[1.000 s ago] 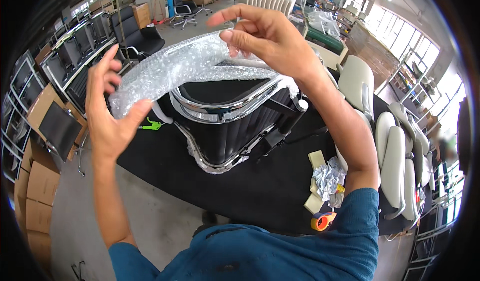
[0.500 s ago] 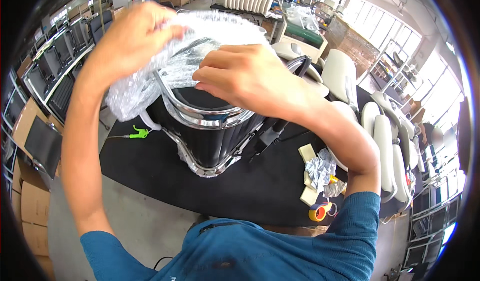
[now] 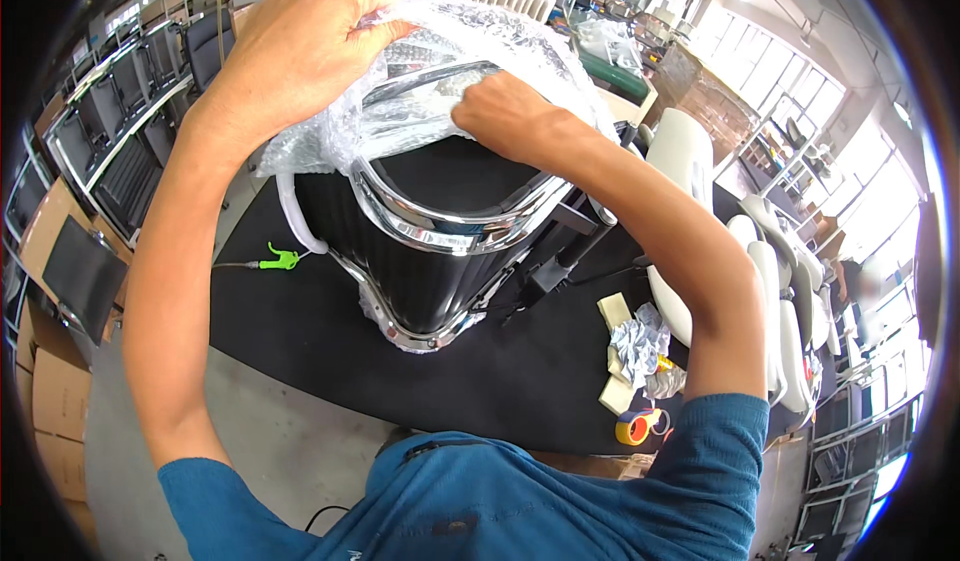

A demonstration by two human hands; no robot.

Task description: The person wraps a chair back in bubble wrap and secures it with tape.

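A black padded chair part with a bright chrome frame stands on a black-topped table. Clear bubble wrap is draped over its upper, far end. My left hand is closed on the wrap's edge at the upper left, thumb against the fingers. To its right, my right hand is curled into a fist against the wrap, above the chrome rim; its fingertips are mostly hidden. A pale curved armrest shows on the left side of the part, and a black one on the right.
On the table lie a green air blow gun at the left, and cream foam pieces, crumpled wrapping and a roll of yellow tape at the right. Several cream chair parts stand beyond. Cardboard boxes are at the left.
The bubble wrap has been lifted and spread farther over the far end. My left hand has moved up and right; my right hand has shifted slightly right and away, now in a fist.
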